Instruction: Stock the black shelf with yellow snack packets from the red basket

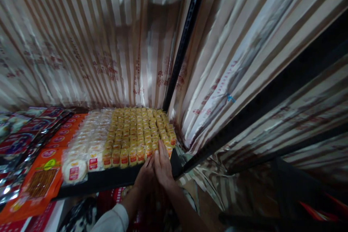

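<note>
Small yellow wrapped packets with red labels stand in tight rows at the right end of a dark shelf. My right hand lies against the front of these rows near the corner, its fingers stretched out and touching the packets. Close beside it on the left, my left hand reaches to the front row, its fingertips at the packets and partly hidden by dimness. Neither hand visibly grips anything. White round wrapped packets fill the rows left of the yellow ones.
Orange snack bags and dark shiny bags lie farther left. A black upright post rises at the back corner, and a dark slanting bar crosses on the right. Striped plastic sheeting hangs behind.
</note>
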{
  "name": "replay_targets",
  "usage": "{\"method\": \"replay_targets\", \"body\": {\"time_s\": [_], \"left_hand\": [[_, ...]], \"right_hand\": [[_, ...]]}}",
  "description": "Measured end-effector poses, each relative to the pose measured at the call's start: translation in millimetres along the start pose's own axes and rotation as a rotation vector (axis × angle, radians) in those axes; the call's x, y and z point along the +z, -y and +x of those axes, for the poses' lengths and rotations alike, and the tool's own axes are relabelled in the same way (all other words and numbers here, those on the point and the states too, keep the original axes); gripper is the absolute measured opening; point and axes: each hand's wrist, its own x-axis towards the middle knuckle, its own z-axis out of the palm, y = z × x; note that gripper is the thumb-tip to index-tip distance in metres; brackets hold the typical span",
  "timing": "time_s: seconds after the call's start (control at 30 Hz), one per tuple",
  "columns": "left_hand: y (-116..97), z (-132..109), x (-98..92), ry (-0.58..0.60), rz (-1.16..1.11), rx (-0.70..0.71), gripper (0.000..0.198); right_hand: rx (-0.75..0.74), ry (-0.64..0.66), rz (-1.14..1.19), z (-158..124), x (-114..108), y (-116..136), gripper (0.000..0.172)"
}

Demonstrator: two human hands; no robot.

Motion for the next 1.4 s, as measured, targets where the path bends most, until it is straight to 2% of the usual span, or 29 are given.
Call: {"method": "replay_targets", "body": {"time_s": [0.1,0.2,0.3,0.4,0.47,0.57,0.67,0.77,0.87,1.03,1.23,1.4], "left_hand": [[0,1,0.1,-0.002,-0.022,0.022,0.053],[-2,0,3.3,-0.024,-0.057,-0.002,0.045],[-3,-2,8.7,-0.029,-0.082,-0.038,0.043],[-2,-4,12.0,-0.015,-0.142,-0.002,0.042],[0,-4,11.6,0.007,-0.184,0.009,0.043],[3,-4,8.0,0.014,-0.185,-0.034,0.045],[3,-3,4.0,-0.045,-0.143,-0.052,0.045],[2,-1,1.5,-0.102,-0.108,-0.045,0.042],[2,-1,0.8,-0.098,-0.094,-0.039,0.042],[3,-1,0.9,-0.070,-0.093,-0.023,0.046],[2,-1,-0.2,-0.032,-0.085,-0.030,0.047],[1,-2,5.0,-0.075,-0.093,-0.035,0.047]], "right_hand": [[-0.025,-0.004,-0.028,17,11,1,0.056],[-0.048,-0.007,-0.056,23,20,3,0.057],[-0.064,-0.001,-0.090,22,21,8,0.058],[-0.122,0.015,-0.135,32,15,18,0.058],[-0.155,0.024,-0.173,49,12,26,0.058],[-0.113,0.057,-0.272,85,12,35,0.057],[-0.080,0.164,-0.375,117,18,38,0.056],[-0.038,0.252,-0.462,134,26,36,0.056],[-0.014,0.281,-0.505,137,33,36,0.057],[-0.051,0.260,-0.414,137,34,36,0.058],[-0.101,0.135,-0.358,146,40,25,0.057],[-0.080,0.218,-0.371,151,47,27,0.057]]}}
